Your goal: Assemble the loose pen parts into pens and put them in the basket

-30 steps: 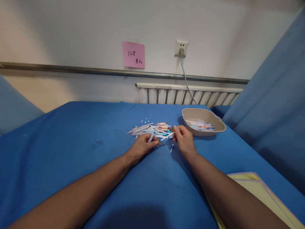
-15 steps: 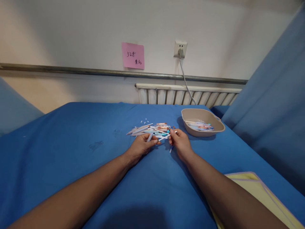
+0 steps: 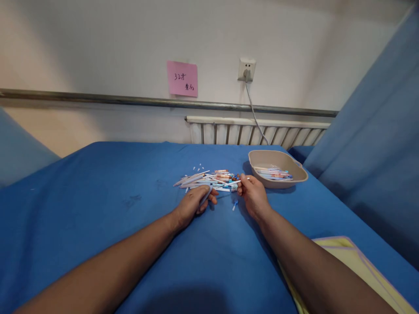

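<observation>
My left hand [image 3: 193, 203] is closed around a pale grey-lavender pen barrel [image 3: 206, 196], which slants up past the thumb. Pinched between the thumb and forefinger of my right hand [image 3: 254, 195] is a thin white pen refill [image 3: 235, 182], its tip pointing left over the pile. The two hands are apart. Just beyond them lies a loose heap of pen parts [image 3: 193, 178]: long pale barrels, white sticks, copper-coloured and blue pieces. A small blue-and-white pen part [image 3: 235, 205] rests alone on the blue sheet between my hands.
A beige basin [image 3: 278, 155] holding several pens [image 3: 273, 173] stands at the back right. Tiny white bits [image 3: 198, 167] lie behind the heap. A yellow cloth [image 3: 347, 257] is at the front right. A radiator [image 3: 229, 131] and blue curtains [image 3: 376, 131] border the bed.
My right hand has drawn the white refill slightly right and up, away from my left hand. The left hand has turned a little, with the pen barrel still in it.
</observation>
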Available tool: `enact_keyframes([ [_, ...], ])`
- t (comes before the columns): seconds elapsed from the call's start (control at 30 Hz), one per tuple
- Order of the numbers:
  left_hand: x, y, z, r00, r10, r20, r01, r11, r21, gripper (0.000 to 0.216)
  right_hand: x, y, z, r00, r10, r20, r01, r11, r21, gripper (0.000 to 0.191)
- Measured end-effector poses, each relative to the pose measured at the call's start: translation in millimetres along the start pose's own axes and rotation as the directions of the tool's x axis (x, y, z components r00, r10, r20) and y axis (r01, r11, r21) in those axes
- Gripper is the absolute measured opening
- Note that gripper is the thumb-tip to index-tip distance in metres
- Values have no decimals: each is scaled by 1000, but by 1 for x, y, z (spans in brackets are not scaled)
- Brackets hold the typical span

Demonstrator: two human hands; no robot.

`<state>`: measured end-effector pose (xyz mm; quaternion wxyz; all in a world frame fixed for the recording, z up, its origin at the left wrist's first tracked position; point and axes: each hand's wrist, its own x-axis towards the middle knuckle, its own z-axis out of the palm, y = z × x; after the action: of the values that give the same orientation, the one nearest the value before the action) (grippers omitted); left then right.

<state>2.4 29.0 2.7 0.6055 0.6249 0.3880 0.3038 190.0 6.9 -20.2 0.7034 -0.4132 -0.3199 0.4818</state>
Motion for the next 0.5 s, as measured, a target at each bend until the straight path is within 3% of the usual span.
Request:
enact_keyframes([
  [0.13,-2,3,3,1000,6,26,-7,999,51,35,1,-6,0,998,-47,-43,46,998,-31,36],
  [0.5,-3,4,7,999,25,32,-30,989,146,34,-1,-8,3,997,-79,-20,76,991,-110,34],
])
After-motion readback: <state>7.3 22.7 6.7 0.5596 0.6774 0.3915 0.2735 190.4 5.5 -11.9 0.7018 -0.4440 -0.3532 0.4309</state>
